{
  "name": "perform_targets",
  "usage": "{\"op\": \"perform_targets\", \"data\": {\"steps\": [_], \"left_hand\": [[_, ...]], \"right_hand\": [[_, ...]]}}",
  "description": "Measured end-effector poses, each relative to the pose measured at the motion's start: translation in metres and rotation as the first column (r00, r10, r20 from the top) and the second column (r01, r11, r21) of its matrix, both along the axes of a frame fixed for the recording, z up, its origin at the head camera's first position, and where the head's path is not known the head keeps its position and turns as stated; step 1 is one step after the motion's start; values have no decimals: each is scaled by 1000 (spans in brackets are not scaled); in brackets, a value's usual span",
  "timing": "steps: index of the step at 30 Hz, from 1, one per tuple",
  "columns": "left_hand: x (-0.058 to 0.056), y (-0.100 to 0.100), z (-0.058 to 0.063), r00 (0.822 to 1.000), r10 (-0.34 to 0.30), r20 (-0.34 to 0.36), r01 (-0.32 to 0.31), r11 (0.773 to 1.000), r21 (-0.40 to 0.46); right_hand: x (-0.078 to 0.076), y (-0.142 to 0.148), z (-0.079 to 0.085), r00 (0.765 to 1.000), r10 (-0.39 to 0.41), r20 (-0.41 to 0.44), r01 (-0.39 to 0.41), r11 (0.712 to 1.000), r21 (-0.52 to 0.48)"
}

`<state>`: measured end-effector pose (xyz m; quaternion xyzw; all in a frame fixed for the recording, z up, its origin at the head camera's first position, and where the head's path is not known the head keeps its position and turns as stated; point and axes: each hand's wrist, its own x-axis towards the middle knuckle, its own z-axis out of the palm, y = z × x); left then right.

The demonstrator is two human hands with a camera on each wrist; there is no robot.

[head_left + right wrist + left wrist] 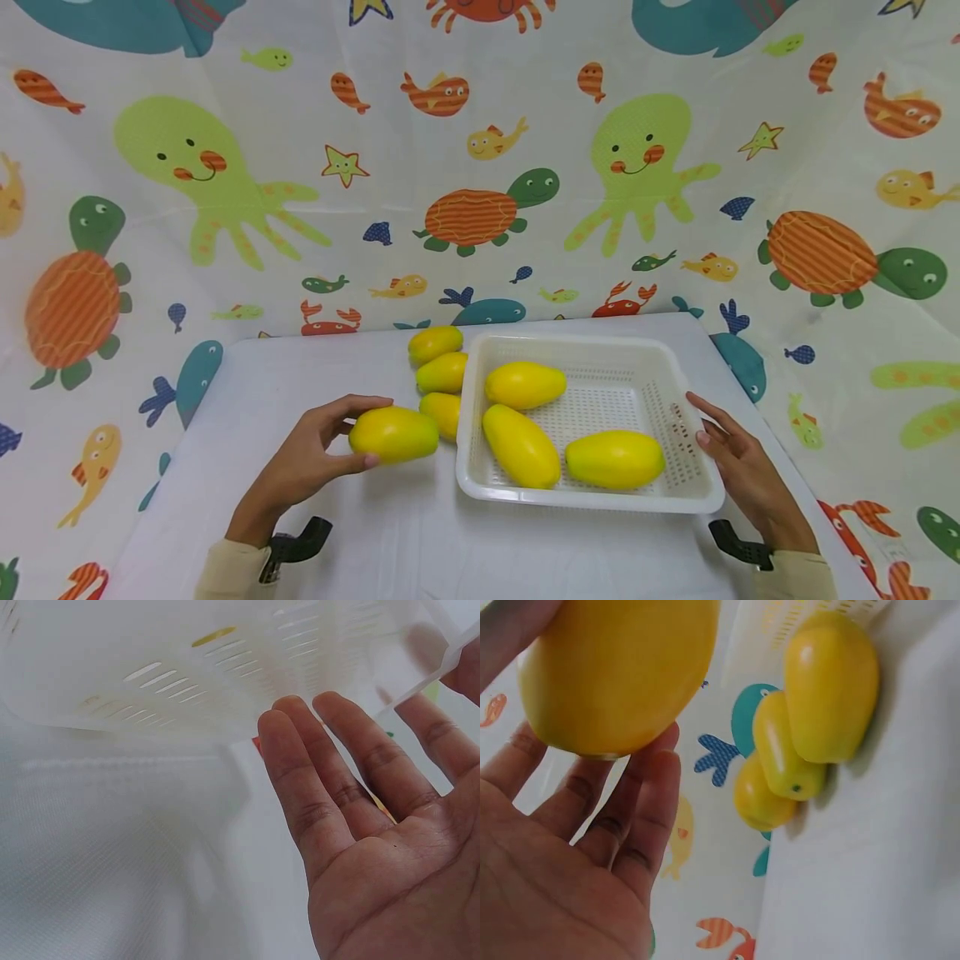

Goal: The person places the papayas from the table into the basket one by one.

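My left hand [311,450] holds a yellow mango [393,434] between thumb and fingers, just left of the basket. In the left wrist view, this mango [619,671] sits at the fingertips, with the palm facing it. My right hand [750,475] grips the right side of a white plastic basket [585,497], thumb over the rim and fingers outside the wall. Seen from the right wrist, the fingers [289,750] lie along the outer wall, and the thumb shows faintly through the plastic. Inside the basket lie three mangoes, one at the back left [525,384], one at front left [521,447], one at front right [615,460].
Three more mangoes [441,373] stand in a row along the basket's left wall, partly hidden by it. Everything is on a table with a white cloth [360,542]. Behind it hangs a curtain [540,275] printed with sea animals.
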<state>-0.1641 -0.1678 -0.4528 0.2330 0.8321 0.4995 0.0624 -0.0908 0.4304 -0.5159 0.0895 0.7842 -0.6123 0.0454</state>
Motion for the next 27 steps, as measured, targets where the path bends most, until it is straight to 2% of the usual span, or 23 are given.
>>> {"op": "perform_targets", "data": {"steps": [10, 27], "left_hand": [[-17, 38, 22, 996, -86, -17, 86, 996, -3], [-48, 99, 41, 976, -216, -39, 214, 976, -38]], "right_hand": [[0, 0, -1, 1000, 0, -5, 0, 1000, 8], [1, 1, -3, 1000, 5, -28, -5, 1000, 6]]}}
